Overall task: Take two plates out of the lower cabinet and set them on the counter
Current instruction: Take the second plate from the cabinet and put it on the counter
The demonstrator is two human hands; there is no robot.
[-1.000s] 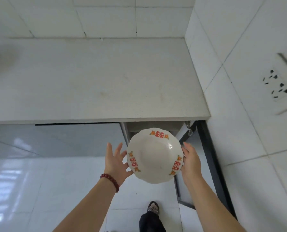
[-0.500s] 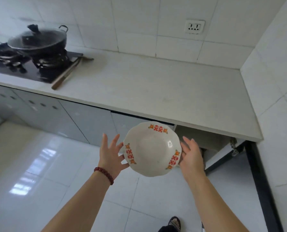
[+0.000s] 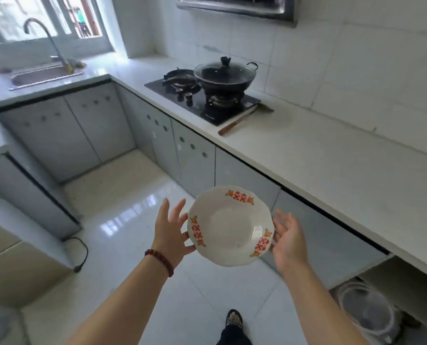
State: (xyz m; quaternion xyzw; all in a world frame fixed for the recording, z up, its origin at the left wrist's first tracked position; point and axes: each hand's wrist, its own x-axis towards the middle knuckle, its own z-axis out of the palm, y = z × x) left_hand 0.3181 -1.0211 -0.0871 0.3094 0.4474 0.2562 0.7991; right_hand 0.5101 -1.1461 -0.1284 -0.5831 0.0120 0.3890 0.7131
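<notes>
Left hand (image 3: 170, 232) and right hand (image 3: 288, 241), fingers splayed straight, carry the plate (image 3: 229, 225) by its rim above the floor, probably plate one mid-carry, next needs setting flat on the counter (image 3: 307, 155); open cabinet (image 3: 391, 272) holds a blurry round vessel (image 3: 366, 310), lidded wok (image 3: 224, 73) contents hidden.

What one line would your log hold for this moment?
stage: carrying | plate: pressed between left hand and right hand, over floor | counter: no plate yet | lower cabinet: open
</notes>
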